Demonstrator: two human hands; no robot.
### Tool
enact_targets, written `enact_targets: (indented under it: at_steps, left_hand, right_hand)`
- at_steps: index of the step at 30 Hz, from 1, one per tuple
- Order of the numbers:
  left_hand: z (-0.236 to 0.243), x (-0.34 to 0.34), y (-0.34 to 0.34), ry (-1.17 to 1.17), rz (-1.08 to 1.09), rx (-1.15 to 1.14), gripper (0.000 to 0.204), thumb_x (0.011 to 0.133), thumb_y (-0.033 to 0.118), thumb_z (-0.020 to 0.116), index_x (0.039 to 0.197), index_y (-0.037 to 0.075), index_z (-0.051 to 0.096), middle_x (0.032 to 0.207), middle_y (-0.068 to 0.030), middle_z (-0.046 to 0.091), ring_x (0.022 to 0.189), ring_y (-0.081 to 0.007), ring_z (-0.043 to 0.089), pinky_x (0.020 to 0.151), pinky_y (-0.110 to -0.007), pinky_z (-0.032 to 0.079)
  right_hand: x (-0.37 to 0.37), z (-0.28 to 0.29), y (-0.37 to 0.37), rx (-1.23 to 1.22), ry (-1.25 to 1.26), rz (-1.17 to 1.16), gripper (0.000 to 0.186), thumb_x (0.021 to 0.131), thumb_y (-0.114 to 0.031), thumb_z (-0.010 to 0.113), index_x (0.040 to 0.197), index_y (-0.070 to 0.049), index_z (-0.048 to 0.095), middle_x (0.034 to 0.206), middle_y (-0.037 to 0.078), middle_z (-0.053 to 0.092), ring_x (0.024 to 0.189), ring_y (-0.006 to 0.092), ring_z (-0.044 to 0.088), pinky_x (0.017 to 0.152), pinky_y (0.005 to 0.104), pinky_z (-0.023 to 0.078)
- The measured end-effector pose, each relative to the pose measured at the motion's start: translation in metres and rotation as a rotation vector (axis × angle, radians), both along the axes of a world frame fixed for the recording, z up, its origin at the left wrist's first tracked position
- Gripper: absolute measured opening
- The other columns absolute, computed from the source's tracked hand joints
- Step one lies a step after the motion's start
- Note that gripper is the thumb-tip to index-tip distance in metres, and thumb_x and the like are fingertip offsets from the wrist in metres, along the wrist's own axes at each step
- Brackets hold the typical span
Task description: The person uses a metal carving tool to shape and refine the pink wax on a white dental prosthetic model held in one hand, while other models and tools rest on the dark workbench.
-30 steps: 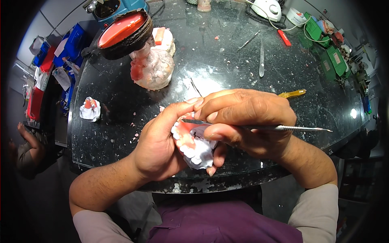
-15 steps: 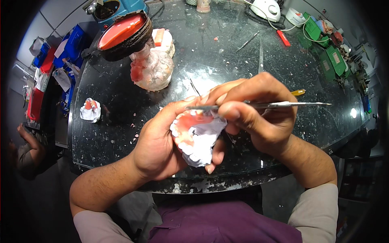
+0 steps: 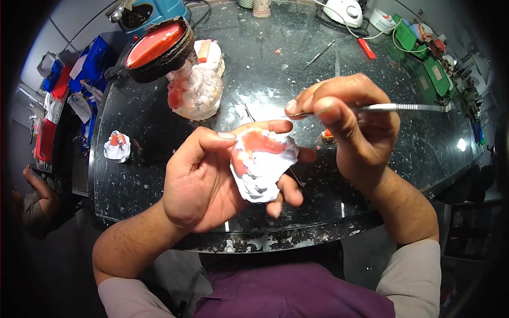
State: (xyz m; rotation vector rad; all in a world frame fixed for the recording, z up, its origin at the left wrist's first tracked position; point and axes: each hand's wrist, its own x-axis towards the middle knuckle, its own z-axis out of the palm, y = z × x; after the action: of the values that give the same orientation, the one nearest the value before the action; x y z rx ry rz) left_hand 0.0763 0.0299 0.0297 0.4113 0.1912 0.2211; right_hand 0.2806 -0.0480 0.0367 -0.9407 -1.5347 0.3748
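Observation:
My left hand (image 3: 196, 188) cradles a white plaster dental cast (image 3: 268, 172) with pink-red material and tooth shapes on it, its thumb resting at the upper left edge. To the upper right, my right hand (image 3: 352, 127) pinches a slim metal instrument (image 3: 411, 107) horizontally, apart from the cast. A second, smaller cast (image 3: 116, 149) with pink parts stands on the black bench at the left. A blackened pan of glossy red wax (image 3: 156, 42) rests atop a lumpy, wax-stained mound (image 3: 196, 98) behind my hands.
Blue and red bins (image 3: 87, 63) line the left; green bins (image 3: 435, 74) line the right. A blue appliance (image 3: 159, 10), a white device (image 3: 343, 11), a red-handled tool (image 3: 367, 49) and another thin instrument (image 3: 318, 53) are at the back. Another person's arm (image 3: 40, 188) shows at far left.
My right hand has lifted the instrument up and right, away from the cast. My left fingers have loosened and spread, and the cast sits slightly higher in that hand.

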Motion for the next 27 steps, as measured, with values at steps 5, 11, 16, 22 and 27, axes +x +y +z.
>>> enact_targets:
  at_steps: [5,11,16,22,27]
  left_hand:
    - [0.004,0.001,0.003,0.027,-0.106,-0.058,0.087,0.100,0.067,0.013,0.145,-0.005,0.034,0.107,-0.0387,0.059,0.050,-0.0304,0.064,0.031,-0.024,0.045]
    - [-0.004,0.000,0.008,0.085,-0.078,0.051,0.096,0.091,0.082,0.013,0.112,-0.003,0.053,0.081,-0.0298,0.064,0.047,-0.0249,0.061,0.031,-0.022,0.041]
    - [-0.002,-0.004,0.010,0.136,-0.057,0.171,0.098,0.089,0.084,0.013,0.101,-0.003,0.056,0.073,-0.0291,0.063,0.044,-0.0273,0.061,0.029,-0.023,0.042]
    - [0.004,-0.001,0.010,0.186,0.104,0.108,0.102,0.088,0.084,0.016,0.102,-0.009,0.057,0.084,-0.0272,0.062,0.064,-0.0328,0.069,0.029,-0.025,0.047]
    - [-0.003,-0.004,0.018,0.106,0.091,0.118,0.101,0.089,0.082,0.019,0.120,-0.007,0.054,0.102,-0.0232,0.063,0.070,-0.0308,0.068,0.031,-0.028,0.048]
  right_hand:
    - [-0.004,-0.003,0.007,0.011,0.175,0.013,0.034,0.102,-0.032,0.058,0.097,0.001,0.065,0.088,0.013,0.067,0.082,0.0202,0.069,0.079,0.0346,0.057]
    - [0.000,0.001,0.005,-0.146,0.311,0.114,0.034,0.103,-0.028,0.055,0.106,0.003,0.067,0.103,0.016,0.070,0.092,0.0218,0.071,0.086,0.0348,0.058]
    - [-0.006,0.004,0.006,-0.266,0.433,0.186,0.021,0.096,-0.005,0.063,0.114,0.006,0.063,0.109,0.018,0.070,0.105,0.0282,0.070,0.096,0.0403,0.056]
    - [-0.001,-0.002,0.007,-0.220,0.233,0.250,0.019,0.092,0.000,0.066,0.110,0.004,0.064,0.108,0.019,0.070,0.106,0.0282,0.069,0.096,0.0394,0.056]
    - [-0.005,-0.002,0.007,-0.251,0.216,0.226,0.013,0.096,-0.002,0.061,0.107,0.004,0.062,0.106,0.019,0.070,0.103,0.0243,0.069,0.095,0.0369,0.055]
